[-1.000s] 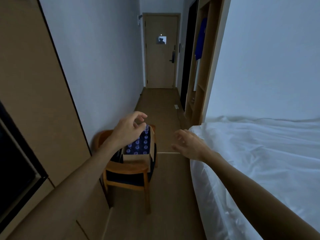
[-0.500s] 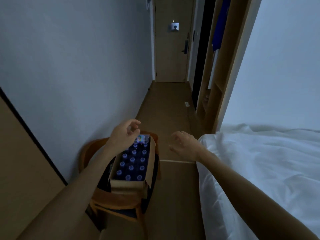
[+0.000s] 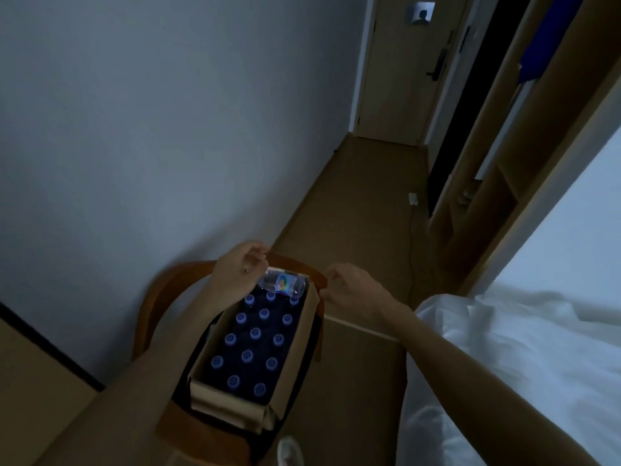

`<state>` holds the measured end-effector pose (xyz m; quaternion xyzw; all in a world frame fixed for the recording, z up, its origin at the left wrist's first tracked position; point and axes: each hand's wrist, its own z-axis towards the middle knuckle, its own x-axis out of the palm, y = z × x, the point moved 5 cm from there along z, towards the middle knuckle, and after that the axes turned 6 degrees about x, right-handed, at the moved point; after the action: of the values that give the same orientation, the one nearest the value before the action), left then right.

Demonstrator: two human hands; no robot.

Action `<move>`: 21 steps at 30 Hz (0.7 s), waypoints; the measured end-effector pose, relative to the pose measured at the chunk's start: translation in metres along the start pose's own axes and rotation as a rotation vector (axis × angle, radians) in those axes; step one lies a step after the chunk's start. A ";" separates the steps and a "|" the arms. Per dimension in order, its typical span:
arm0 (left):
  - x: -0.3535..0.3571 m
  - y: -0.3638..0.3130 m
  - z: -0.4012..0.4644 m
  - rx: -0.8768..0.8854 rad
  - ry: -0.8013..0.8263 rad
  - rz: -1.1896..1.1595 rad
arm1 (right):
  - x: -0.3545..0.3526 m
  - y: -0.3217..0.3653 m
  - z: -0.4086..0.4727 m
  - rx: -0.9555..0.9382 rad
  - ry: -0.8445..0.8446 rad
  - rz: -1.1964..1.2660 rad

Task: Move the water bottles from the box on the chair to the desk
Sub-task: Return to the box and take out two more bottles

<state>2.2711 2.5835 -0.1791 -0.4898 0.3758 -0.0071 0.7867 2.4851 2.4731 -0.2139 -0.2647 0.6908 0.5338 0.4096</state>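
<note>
A cardboard box [image 3: 295, 358] sits open on a wooden chair [image 3: 161, 290] against the left wall. Several upright water bottles with blue caps [image 3: 255, 332] fill it. One clear bottle with a coloured label [image 3: 284, 284] lies on its side across the far end of the box. My left hand [image 3: 237, 272] hovers over the box's far left corner, fingers loosely curled, holding nothing, next to the lying bottle's cap end. My right hand [image 3: 351, 289] hangs just past the box's far right corner, fingers relaxed and empty. No desk is in view.
A white-sheeted bed [image 3: 521, 364] fills the right side, close beside the chair. A narrow floor strip [image 3: 363, 203] runs ahead to a closed door [image 3: 403, 68]. An open wooden wardrobe [image 3: 504, 163] stands on the right. A cable [image 3: 411, 250] lies on the floor.
The view has come closer and tilted down onto the box. Both hands have stayed empty and now sit at the box's far corners; the lying bottle has come into view.
</note>
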 end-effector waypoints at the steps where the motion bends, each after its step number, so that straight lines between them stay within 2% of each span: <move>1: 0.001 0.011 0.012 -0.014 -0.013 -0.009 | 0.003 -0.005 0.019 0.006 0.015 -0.014; 7: 0.013 0.080 0.072 -0.167 -0.121 -0.146 | 0.026 -0.030 0.119 0.008 0.123 -0.057; 11: 0.020 0.122 0.092 -0.260 -0.109 -0.173 | 0.053 -0.043 0.170 0.004 0.214 -0.056; 21: 0.024 0.192 0.074 -0.585 -0.230 -0.276 | 0.140 -0.044 0.267 -0.037 0.481 -0.080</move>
<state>2.2643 2.7311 -0.3247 -0.7387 0.2009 0.0498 0.6415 2.5225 2.7252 -0.3803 -0.4188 0.7475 0.4513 0.2495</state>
